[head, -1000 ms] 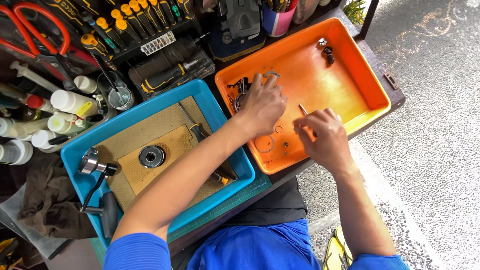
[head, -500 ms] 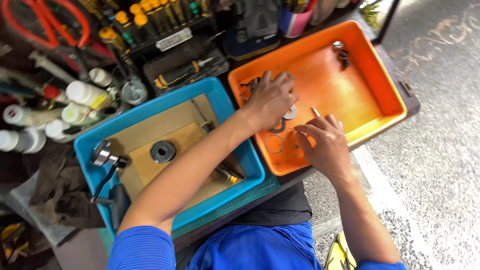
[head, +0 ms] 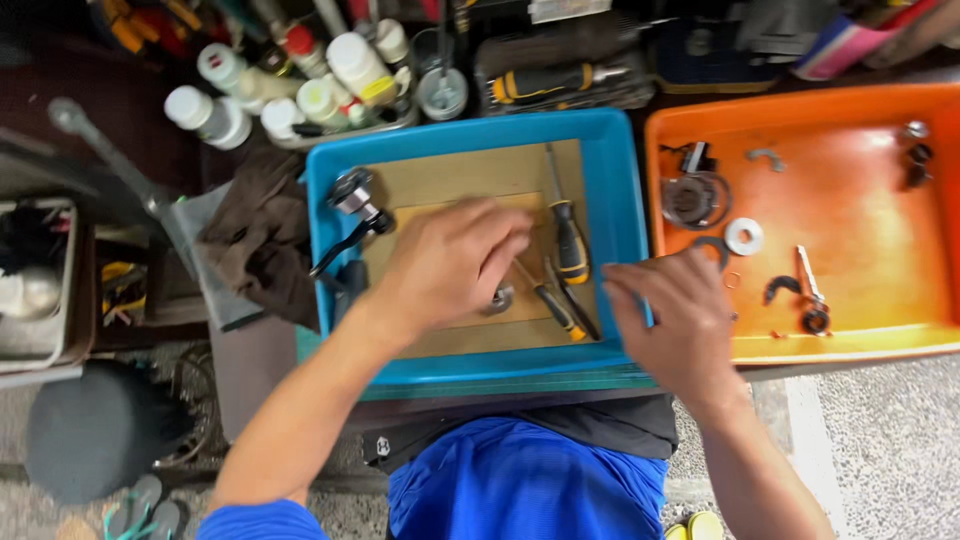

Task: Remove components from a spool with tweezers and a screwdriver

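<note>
Your left hand (head: 455, 262) is now lying over the blue tray (head: 470, 130), fingers loosely curled down onto a small round metal part (head: 499, 297) on the cardboard liner; whether you are pinching it, I cannot tell. Your right hand (head: 672, 318) is hovering at the tray's right rim, fingers half spread, holding nothing visible. Both hands were over the orange tray (head: 850, 110) half a second ago, so work is shifting left. Two screwdrivers (head: 567, 235) are lying just beside the part.

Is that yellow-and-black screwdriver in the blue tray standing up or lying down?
Lying down. The screwdriver lies flat on the brown board inside the blue tray, tip toward the far rim, beside the left hand.
</note>
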